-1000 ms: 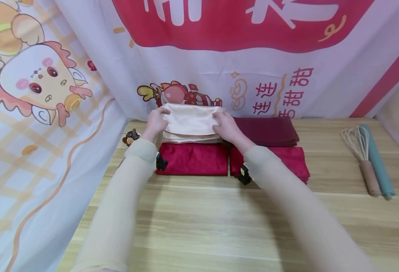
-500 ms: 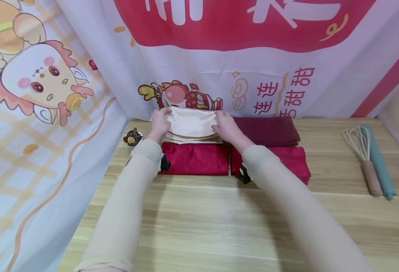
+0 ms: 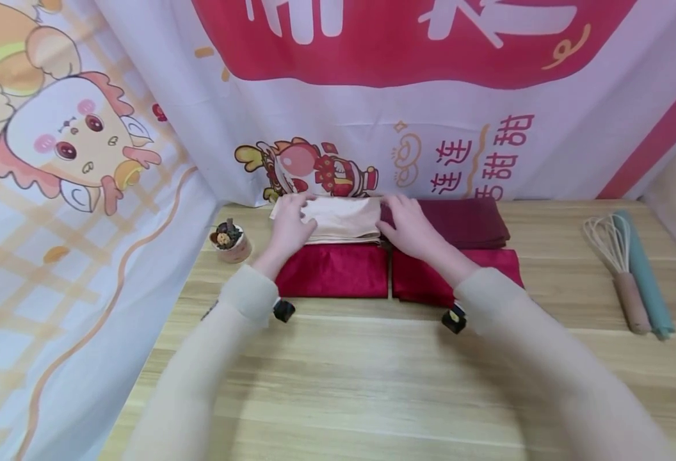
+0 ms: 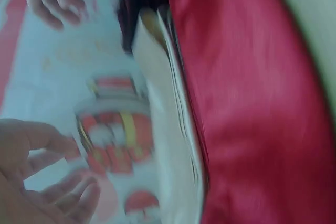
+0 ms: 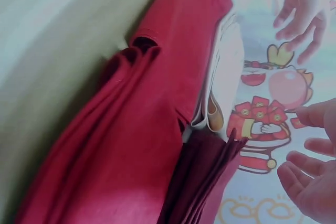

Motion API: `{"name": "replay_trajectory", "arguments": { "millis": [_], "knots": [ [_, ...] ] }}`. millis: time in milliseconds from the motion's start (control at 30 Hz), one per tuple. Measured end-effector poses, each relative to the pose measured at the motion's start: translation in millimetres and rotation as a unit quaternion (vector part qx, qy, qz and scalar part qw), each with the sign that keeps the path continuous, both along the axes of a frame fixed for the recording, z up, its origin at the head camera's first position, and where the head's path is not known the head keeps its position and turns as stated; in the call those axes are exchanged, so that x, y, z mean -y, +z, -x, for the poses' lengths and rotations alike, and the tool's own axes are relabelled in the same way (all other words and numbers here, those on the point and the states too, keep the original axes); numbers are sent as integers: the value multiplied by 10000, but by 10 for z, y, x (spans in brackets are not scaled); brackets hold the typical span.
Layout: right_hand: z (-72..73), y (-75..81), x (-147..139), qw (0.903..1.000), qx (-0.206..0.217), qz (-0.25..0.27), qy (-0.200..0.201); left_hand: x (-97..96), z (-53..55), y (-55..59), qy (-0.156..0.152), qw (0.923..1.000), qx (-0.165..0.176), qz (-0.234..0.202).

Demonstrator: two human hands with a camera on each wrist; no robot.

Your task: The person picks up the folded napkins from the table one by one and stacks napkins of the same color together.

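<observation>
Nearest, short of both grips, is the wood-grain surface (image 3: 367, 371), with the two sleeves reaching over it. Next come two folded piles of shiny red cloth, the left red pile (image 3: 338, 272) just short of the gap between the grips, the right red pile (image 3: 421, 282) under the right forearm.

Beyond those, the left grip (image 3: 293, 224) and right grip (image 3: 411, 229) both look empty, fingers loosely bent and thumbs spread away. Between and below them lies the folded cream cloth (image 3: 344, 218), flat behind the left red pile; both wrist views show a gap between fingers and cream cloth. The dark red cloth (image 3: 465, 221) sits beside it, beneath and to the right of the right grip. A small potted plant (image 3: 233, 246) stands left of the left grip; the whisk (image 3: 620, 275) lies well to the right of the right grip. A printed sheet (image 3: 407, 96) hangs beyond everything.

The cream cloth should be light, soft and floppy, perhaps slippery given its sheen, and hard to break. Pinching all layers at both short ends would probably keep the folds together.

The left grip covers part of the cream cloth's left end, and the forearms hide parts of both red piles. Blur in the left wrist view makes the layers hard to count.
</observation>
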State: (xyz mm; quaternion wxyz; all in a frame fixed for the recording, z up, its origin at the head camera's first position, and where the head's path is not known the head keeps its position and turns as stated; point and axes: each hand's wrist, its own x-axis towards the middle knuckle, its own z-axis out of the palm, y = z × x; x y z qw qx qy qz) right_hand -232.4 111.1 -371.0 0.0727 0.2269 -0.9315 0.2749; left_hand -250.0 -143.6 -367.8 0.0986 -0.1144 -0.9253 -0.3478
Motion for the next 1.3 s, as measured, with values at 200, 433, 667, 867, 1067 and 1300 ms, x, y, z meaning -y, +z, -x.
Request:
{"name": "replay_trajectory", "arguments": {
  "millis": [200,433,667,867,1067,1300],
  "knots": [
    [-276,-17,-291,9995,268,119,-106,-322,-348,-155,-958,9913,684,-591],
    [-530,-150,-674,9983,516,57,-264,-672,-613,-376,-1442,9801,1181,-676],
    [-744,-352,-1087,9971,270,-453,-544,-910,-770,-564,-1470,9682,1689,-1119],
    [-899,-521,-1461,9954,9,-353,-888,-1071,-822,-681,-1477,9628,1871,-1270],
    [-1008,-650,-1769,9900,353,-192,-1353,-1169,-825,-747,-1471,9646,1863,-1146],
    [-986,-745,-1899,9845,1106,-120,-1352,-1236,-791,-726,-1440,9724,1809,-296]
  ]
}}
